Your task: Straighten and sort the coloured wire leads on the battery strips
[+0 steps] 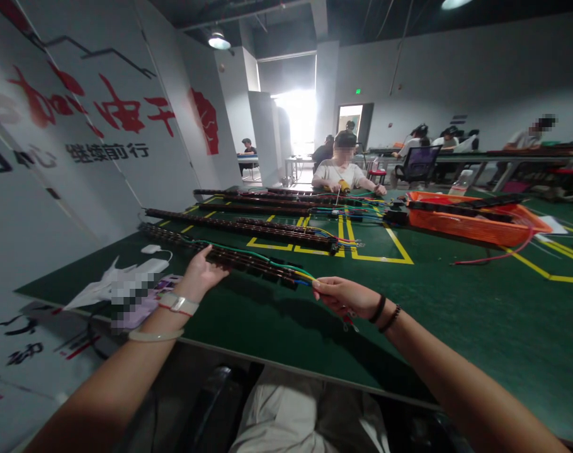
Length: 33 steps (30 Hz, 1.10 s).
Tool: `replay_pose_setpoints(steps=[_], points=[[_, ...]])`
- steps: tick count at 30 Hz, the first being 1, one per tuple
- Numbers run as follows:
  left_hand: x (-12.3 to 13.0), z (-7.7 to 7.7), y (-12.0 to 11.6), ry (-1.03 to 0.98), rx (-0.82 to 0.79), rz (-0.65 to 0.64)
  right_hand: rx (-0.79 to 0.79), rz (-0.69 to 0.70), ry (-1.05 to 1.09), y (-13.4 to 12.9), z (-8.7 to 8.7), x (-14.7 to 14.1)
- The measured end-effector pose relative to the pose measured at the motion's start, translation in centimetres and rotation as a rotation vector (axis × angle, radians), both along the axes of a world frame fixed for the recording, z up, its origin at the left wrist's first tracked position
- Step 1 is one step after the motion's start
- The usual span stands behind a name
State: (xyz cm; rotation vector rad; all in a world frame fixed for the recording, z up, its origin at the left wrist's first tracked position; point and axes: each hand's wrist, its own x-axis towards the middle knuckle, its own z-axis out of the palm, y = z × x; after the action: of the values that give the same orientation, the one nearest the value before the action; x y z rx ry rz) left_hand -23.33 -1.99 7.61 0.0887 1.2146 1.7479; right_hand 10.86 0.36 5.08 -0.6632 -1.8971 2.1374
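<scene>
A long dark brown strip assembly [249, 263] lies at a slant across the near part of the green table, with green, yellow and blue wires [301, 273] coming out of its right end. My right hand [347, 297] is closed around these wires, and their red-tipped ends hang below the fingers. My left hand [204, 274] is beside the strip's near edge, palm turned up and fingers spread. Its fingertips reach the strip; whether they bear its weight I cannot tell.
More dark strips [286, 233] with coloured wires lie farther back on the green table [437, 327], over yellow tape outlines. An orange bin [475, 225] stands at right. White paper [102, 286] and a purple item lie at left. Across the table, a person [340, 170] holds a yellow tool.
</scene>
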Motion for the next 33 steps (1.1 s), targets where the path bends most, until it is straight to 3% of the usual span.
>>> replay_pose_setpoints(steps=[4,12,17,24,29,33], points=[[0.2,-0.8,1.0,-0.042,-0.047,-0.108,-0.093,-0.12,0.017,1.7,-0.8,1.1],[-0.1,-2.6,2.9,-0.066,-0.026,-0.175,0.001,-0.26,-0.053,3.4,-3.2,0.6],[-1.5,-3.2,2.8,-0.026,0.028,-0.23,0.015,-0.3,-0.082,3.4,-4.3,0.5],[-2.0,-2.3,1.3,0.126,-0.124,-0.285,0.304,-0.267,-0.25,3.5,-4.2,1.3],[1.4,-1.5,-0.5,0.294,-0.074,-0.35,0.688,-0.229,-0.339,4.0,-3.5,1.9],[5.6,-0.7,-2.8,0.477,0.034,-0.58,0.871,-0.234,-0.373,4.3,-3.9,2.1]])
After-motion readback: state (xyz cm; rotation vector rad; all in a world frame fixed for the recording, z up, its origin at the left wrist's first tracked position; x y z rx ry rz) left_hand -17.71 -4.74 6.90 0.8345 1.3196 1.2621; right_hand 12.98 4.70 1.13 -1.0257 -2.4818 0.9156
